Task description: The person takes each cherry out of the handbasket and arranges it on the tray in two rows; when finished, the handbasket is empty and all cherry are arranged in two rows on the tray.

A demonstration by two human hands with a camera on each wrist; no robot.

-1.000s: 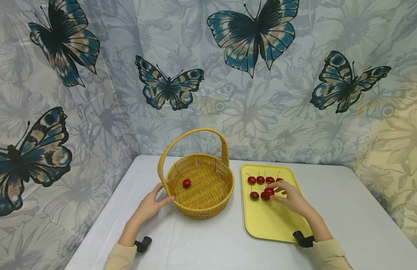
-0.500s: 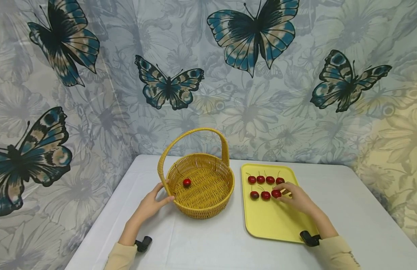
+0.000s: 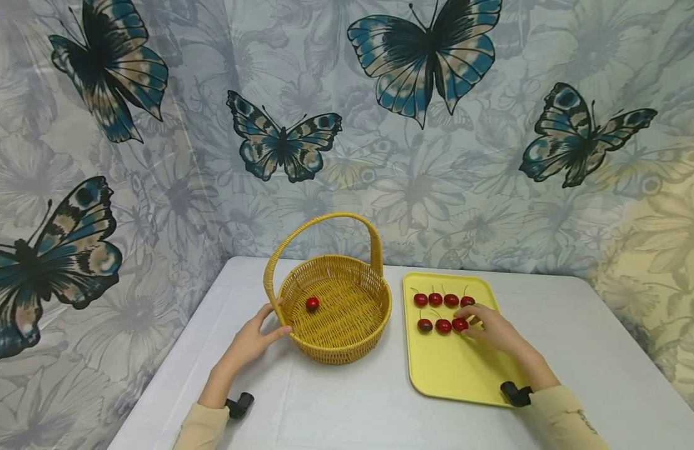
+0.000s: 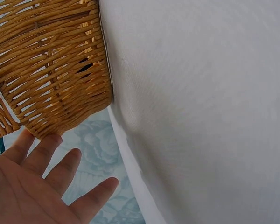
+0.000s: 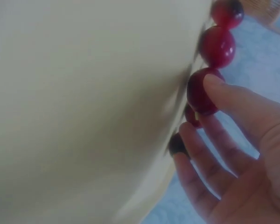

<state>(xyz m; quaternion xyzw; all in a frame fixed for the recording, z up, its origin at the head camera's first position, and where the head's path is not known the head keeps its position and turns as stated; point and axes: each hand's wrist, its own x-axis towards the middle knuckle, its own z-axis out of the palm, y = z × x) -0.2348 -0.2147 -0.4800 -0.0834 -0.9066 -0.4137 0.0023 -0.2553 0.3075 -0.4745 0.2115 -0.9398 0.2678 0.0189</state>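
A yellow wicker basket (image 3: pixel 338 356) with an arched handle stands on the table, and one red cherry (image 3: pixel 312 304) lies inside it. My left hand (image 3: pixel 251 340) rests on its left side near the foot of the handle. In the left wrist view the fingers (image 4: pixel 60 172) are spread and fairly straight, with some fingertips touching the woven wall. My right hand (image 3: pixel 495 328) pinches a cherry (image 3: pixel 460 324) between thumb and fingers at the right end of the front row on the yellow tray (image 3: pixel 453 369). The right wrist view shows the thumb pressed on that cherry (image 5: pixel 199 93).
Several more cherries (image 3: pixel 443 326) with stems lie in two rows on the tray's far half. A white cloth (image 3: pixel 335 406) covers the table. Butterfly-patterned fabric (image 3: pixel 414 181) hangs behind and to the left. A small black camera (image 3: pixel 515 394) sits on each wrist.
My right hand has moved a little to the right with the cherry, bringing it from above the front row to that row's right end. My left hand and the basket have stayed put.
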